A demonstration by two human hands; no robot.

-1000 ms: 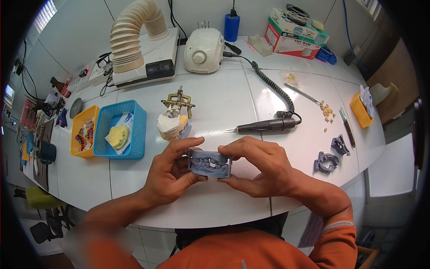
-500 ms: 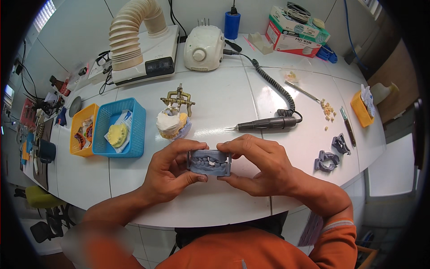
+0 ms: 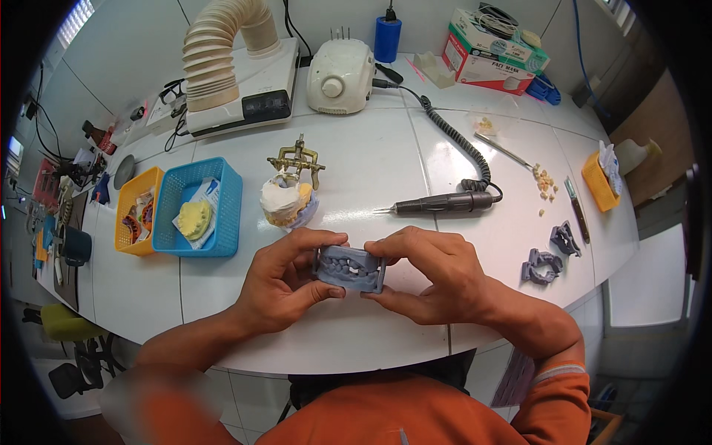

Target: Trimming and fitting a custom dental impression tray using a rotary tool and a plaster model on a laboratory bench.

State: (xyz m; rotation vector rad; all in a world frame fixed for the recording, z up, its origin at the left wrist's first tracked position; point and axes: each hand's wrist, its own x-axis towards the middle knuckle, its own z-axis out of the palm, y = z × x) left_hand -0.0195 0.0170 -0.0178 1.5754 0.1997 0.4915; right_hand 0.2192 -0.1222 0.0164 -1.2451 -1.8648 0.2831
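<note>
A grey dental model [image 3: 348,268], its upper and lower teeth facing each other, is held up between my two hands above the near part of the table. My left hand [image 3: 278,282] grips its left end, thumb below and fingers above. At the right end, my right hand [image 3: 434,274] pinches it the same way. Just beyond my left hand stands a brass articulator [image 3: 297,163] with a white and yellowish plaster cast [image 3: 282,202] on it. Beyond my right hand lies a dark rotary handpiece [image 3: 443,203] with a thin bur pointing left.
Left are a blue basket [image 3: 232,211] holding a yellow cast [image 3: 194,219] and a yellow basket [image 3: 119,237]. A control unit [image 3: 339,78] and a hose-fitted box [image 3: 245,119] stand behind. Right lie grey model parts [image 3: 541,267], a knife [image 3: 577,209] and loose teeth [image 3: 545,182].
The grey dental model has tilted slightly, its right end now a little lower. Both hands keep their grip, and the view has shifted very slightly.
</note>
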